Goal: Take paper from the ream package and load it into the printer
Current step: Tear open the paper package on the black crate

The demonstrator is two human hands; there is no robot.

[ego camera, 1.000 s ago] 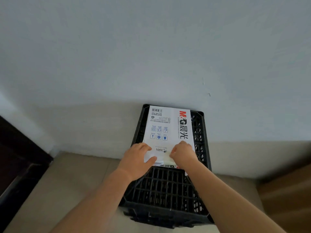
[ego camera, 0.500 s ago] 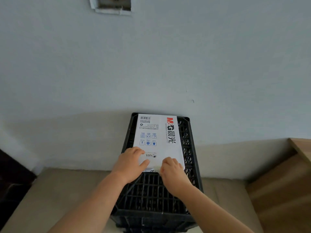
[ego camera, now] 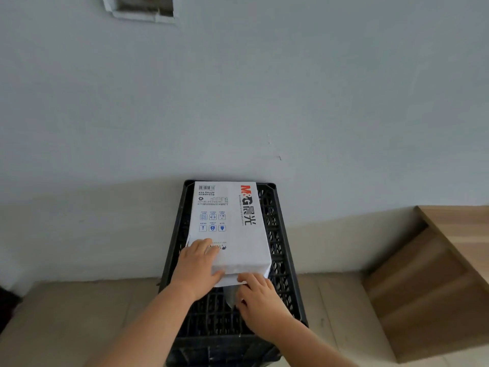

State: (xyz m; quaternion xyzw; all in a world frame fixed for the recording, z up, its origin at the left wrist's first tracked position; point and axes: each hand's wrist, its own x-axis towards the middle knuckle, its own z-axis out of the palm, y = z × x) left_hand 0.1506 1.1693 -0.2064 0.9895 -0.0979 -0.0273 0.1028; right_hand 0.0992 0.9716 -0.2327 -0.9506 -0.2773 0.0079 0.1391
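Crate (ego camera: 280,250), black plastic lattice, sits lower centre of frame w/ its far edge against a pale grey wall (ego camera: 238,102). Ream package (ego camera: 232,229) lies flat on top of crate, filling the far half; its far edge reaches crate's back rim, its left edge is almost at crate's left rim, a strip of lattice shows on the right. Near half of crate top is bare lattice, approx. from package's near end down to bottom of frame. Beige floor (ego camera: 79,313) spreads open to the left of crate; narrower strip on the right, ending at a wooden unit (ego camera: 434,282) at right edge. Patch of broken wall at upper left.

Package is white, w/ red and black logo along its right side, barcode and blue icons toward the left, print upside down to the viewer. Near end looks opened: paper sticks out under the wrapper, a flap hangs down.

Left hand (ego camera: 197,268) rests on package's near left corner, fingers spread flat on top, thumb along the near end. Right hand (ego camera: 260,300) is at the near end, fingers curled and pinching the torn wrapper flap.
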